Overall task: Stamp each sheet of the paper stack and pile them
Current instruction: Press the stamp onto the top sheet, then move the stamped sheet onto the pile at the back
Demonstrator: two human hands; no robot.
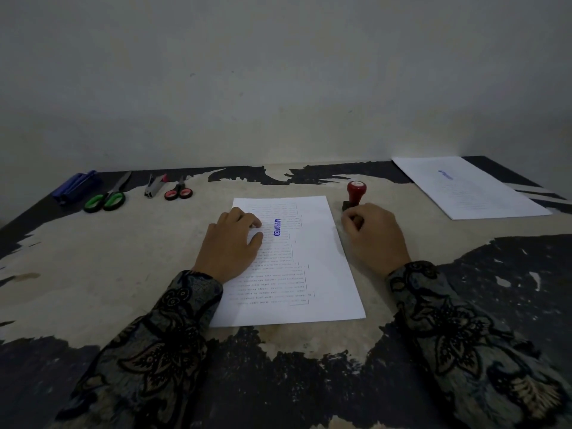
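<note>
**Top sheet stamped, not yet piled**

Left hand [230, 243]: fingers [254, 236] flat and spread, pinning the front sheet [309, 258], gripping nothing. Right hand [376, 235]: fingers curled loosely beside the red-handled stamp [355, 195], which stands on the surface [123, 274]; whether they hold anything is unclear. Blue "APPROVED" mark [277, 227] shows. Stamped pile [470, 188] lies far right. Remaining sheets underneath: cannot tell.

Two scissors [105, 198] [179, 192], two stamped sheets [294, 261] [470, 187], one stamp [355, 193], one stapler [75, 187].

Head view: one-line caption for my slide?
Left hand pins the stamped sheet; right hand rests beside the red stamp.
</note>
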